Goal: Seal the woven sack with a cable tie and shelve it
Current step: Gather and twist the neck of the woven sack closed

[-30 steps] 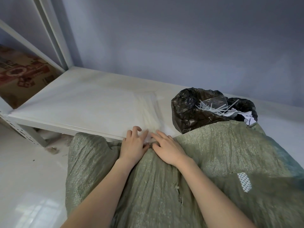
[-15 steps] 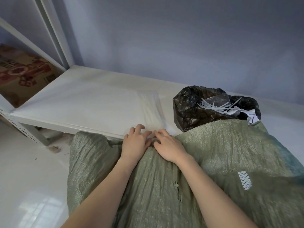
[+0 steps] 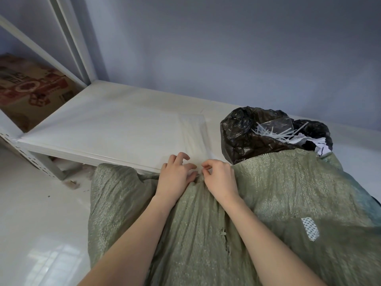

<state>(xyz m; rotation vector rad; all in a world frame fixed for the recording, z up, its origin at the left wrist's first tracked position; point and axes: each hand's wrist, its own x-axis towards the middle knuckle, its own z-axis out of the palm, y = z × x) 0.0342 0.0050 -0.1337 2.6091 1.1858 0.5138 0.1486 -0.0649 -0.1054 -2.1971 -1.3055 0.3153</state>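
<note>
At the front edge of the white shelf (image 3: 115,129), seen from the head camera, a green woven sack (image 3: 206,234) lies slumped across the lower part of the view, its gathered mouth bunched at the shelf edge between the two hands. The left hand (image 3: 177,178) rests on the sack just left of the bunched neck, its fingers curled down onto the fabric; whether they actually grip it cannot be told. The right hand (image 3: 220,178) sits just right of the neck, thumb and forefinger pinched together at the gathered fabric, the other fingers curled on the sack. A black plastic bag (image 3: 243,137) stands on the shelf just behind the sack, touching it, with white cable ties (image 3: 274,133) lying loose in its open top. A patterned cardboard box (image 3: 31,89) sits in the neighbouring shelf bay at far left.
</note>
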